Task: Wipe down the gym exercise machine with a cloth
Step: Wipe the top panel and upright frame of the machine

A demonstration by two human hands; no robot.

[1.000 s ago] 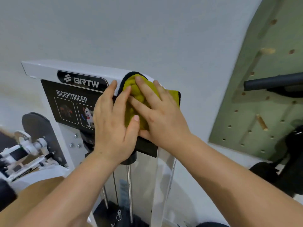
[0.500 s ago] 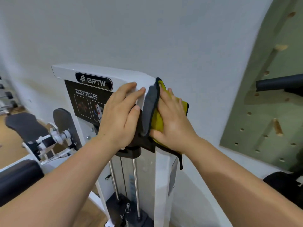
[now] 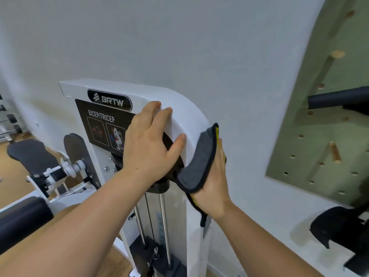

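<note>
Green pegboard [image 3: 319, 136] behind, left hand [image 3: 147, 148] flat on machine [image 3: 185, 116], right hand [image 3: 215, 188] flat on cloth [image 3: 199, 160]

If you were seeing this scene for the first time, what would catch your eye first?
Two bare hands at centre: the left hand rests on the curved top corner of the white BRTW machine, while the right hand presses a grey-and-yellow cloth against its side edge. A green pegboard with wooden pegs fills the wall on the right.

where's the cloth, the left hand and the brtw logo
cloth [image 3: 199, 158]: head view, middle of the grey side
left hand [image 3: 147, 148]: head view, back of the hand
BRTW logo [image 3: 110, 100]: head view, middle of the black badge
</note>
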